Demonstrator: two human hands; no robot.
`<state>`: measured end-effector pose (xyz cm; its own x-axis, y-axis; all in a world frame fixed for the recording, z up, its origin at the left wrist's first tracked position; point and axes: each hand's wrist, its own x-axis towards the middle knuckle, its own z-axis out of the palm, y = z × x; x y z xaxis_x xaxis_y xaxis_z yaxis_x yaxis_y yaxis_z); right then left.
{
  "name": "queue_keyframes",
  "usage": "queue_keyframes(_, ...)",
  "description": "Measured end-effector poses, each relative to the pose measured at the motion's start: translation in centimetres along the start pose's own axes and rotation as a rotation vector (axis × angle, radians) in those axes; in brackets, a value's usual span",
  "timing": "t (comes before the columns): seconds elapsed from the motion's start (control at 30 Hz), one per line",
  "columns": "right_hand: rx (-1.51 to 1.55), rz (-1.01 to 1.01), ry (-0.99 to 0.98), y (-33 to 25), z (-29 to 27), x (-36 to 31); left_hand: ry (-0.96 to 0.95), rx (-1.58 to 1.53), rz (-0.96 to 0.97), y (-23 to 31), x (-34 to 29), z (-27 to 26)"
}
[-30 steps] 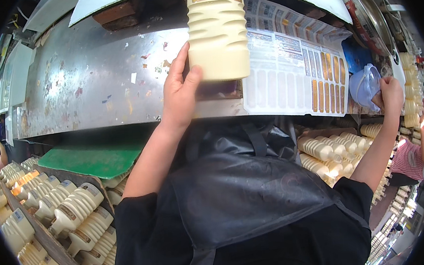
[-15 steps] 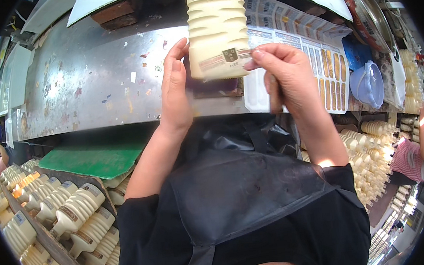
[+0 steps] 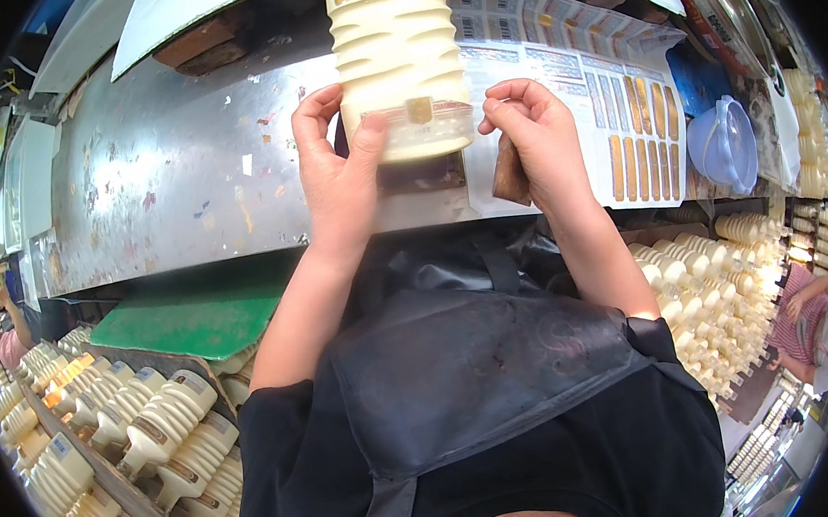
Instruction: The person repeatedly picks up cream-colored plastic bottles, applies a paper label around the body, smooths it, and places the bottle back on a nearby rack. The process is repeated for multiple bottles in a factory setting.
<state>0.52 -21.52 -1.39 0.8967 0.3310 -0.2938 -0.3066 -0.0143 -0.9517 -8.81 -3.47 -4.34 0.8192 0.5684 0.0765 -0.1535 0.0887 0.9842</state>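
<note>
A cream ribbed bottle [image 3: 396, 56] stands upright at the bench's middle, with a gold band high on its front. Low across it lies a clear label strip [image 3: 438, 125] with a small gold patch. My left hand [image 3: 339, 172] is at the bottle's left side, its thumb on the front by the strip's left end, fingers at the edge. My right hand [image 3: 549, 146] is just right of the bottle, apart from it, thumb and forefinger close together. Its lower fingers hold a flat brown piece [image 3: 510, 173], seemingly wood. A dark block under the bottle is partly hidden.
Sheets of gold and silver stickers [image 3: 643, 138] lie on the right of the metal bench [image 3: 166, 200]. Beyond them stands a pale blue bucket [image 3: 722, 147]. Racks of cream bottles [image 3: 169, 419] and a green board [image 3: 190, 313] are at left. People work at both sides.
My right hand has come off the label strip's right end, and the strip now lies along the bottle. My left thumb has moved onto the bottle's front. The view has shifted slightly.
</note>
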Motion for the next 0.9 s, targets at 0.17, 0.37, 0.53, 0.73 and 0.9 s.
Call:
queue_keyframes(0.17,-0.049,-0.058,-0.120,0.4,-0.3,0.0,-0.009,-0.025,-0.035,0.1,0.0,-0.2)
queue_keyframes(0.37,-0.212,-0.088,-0.053,0.1,0.9,-0.7,-0.021,0.156,-0.020,0.5,-0.3,0.5)
queue_keyframes(0.53,-0.061,-0.076,-0.080,-0.1,1.2,-0.6,-0.023,0.124,-0.062,1.4,0.0,0.6)
queue_keyframes(0.73,0.178,-0.159,-0.077,0.4,1.6,-0.7,-0.034,0.104,-0.097,2.0,0.0,0.4)
queue_keyframes(0.9,0.322,-0.055,-0.131,0.6,1.3,-0.3,-0.037,0.107,-0.110,2.1,0.1,0.3)
